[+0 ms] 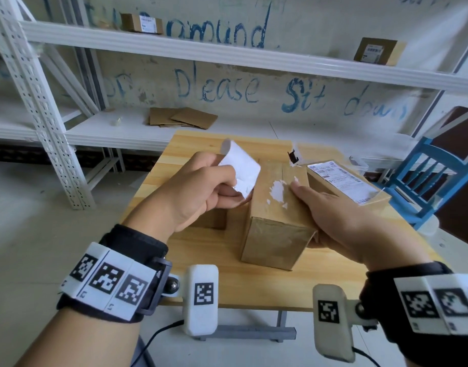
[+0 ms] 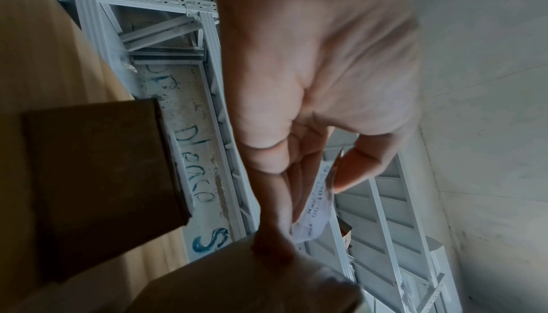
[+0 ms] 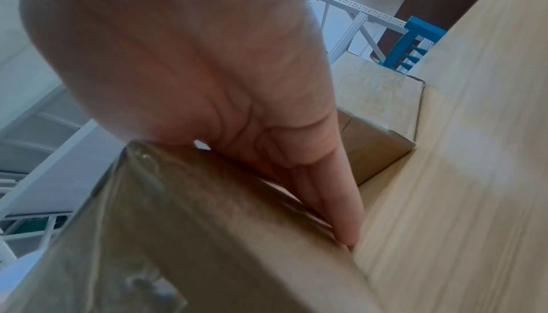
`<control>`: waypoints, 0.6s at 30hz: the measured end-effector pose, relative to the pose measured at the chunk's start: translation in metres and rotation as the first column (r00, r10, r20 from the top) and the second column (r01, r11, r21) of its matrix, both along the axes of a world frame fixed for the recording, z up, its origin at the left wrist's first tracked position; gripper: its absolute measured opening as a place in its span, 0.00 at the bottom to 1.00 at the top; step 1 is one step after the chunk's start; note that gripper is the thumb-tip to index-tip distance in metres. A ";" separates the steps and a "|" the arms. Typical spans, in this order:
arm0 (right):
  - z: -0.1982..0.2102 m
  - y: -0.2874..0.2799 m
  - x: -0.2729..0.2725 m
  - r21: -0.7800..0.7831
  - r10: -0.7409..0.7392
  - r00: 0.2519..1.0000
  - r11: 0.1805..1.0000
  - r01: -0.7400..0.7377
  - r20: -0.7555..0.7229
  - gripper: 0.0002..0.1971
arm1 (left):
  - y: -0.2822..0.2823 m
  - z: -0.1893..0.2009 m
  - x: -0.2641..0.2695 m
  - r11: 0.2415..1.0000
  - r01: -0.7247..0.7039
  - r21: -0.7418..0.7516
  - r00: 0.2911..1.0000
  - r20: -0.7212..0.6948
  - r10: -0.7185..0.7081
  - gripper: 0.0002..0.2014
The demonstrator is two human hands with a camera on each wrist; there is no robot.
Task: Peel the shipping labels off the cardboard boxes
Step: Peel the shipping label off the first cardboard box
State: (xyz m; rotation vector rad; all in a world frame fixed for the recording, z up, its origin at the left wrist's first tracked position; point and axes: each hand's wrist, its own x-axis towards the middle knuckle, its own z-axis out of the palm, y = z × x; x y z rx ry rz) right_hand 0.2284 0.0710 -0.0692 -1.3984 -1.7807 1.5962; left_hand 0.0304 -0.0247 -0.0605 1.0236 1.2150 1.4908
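A brown cardboard box (image 1: 275, 234) lies on the wooden table (image 1: 254, 287), with torn white label residue (image 1: 277, 192) on its top. My left hand (image 1: 227, 192) is raised just left of it and pinches the peeled white label (image 1: 240, 168), which curls upward; the left wrist view shows the printed label (image 2: 316, 208) between thumb and fingers. My right hand (image 1: 333, 218) steadies the box from the right, thumb flat on top. Its straight fingers (image 3: 341, 200) press down the side wall of the box (image 3: 207, 236). A second box (image 1: 333, 186) at the right still carries its shipping label (image 1: 344, 181).
A smaller box (image 1: 211, 221) sits under my left hand. A torn scrap (image 1: 293, 154) sticks up behind the middle box. White metal shelving (image 1: 227, 54) with more labelled boxes stands behind, flat cardboard (image 1: 182, 117) lies on its lower shelf, and a blue chair (image 1: 428, 181) stands right.
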 end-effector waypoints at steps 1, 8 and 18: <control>-0.001 0.000 0.000 0.012 -0.001 1.000 1.000 0.000 0.007 0.26 | 0.000 0.000 0.001 1.000 -0.004 -0.006 1.000 -0.021 0.004 0.29; -0.004 0.007 0.003 0.105 -0.023 0.999 0.994 0.018 0.048 0.37 | 0.000 -0.001 -0.003 0.999 -0.052 -0.008 0.999 -0.006 0.052 0.24; 0.023 0.003 0.014 0.235 0.131 0.991 0.963 -0.130 0.008 0.31 | -0.004 0.009 0.000 0.977 -0.131 0.170 0.956 -0.239 0.170 0.07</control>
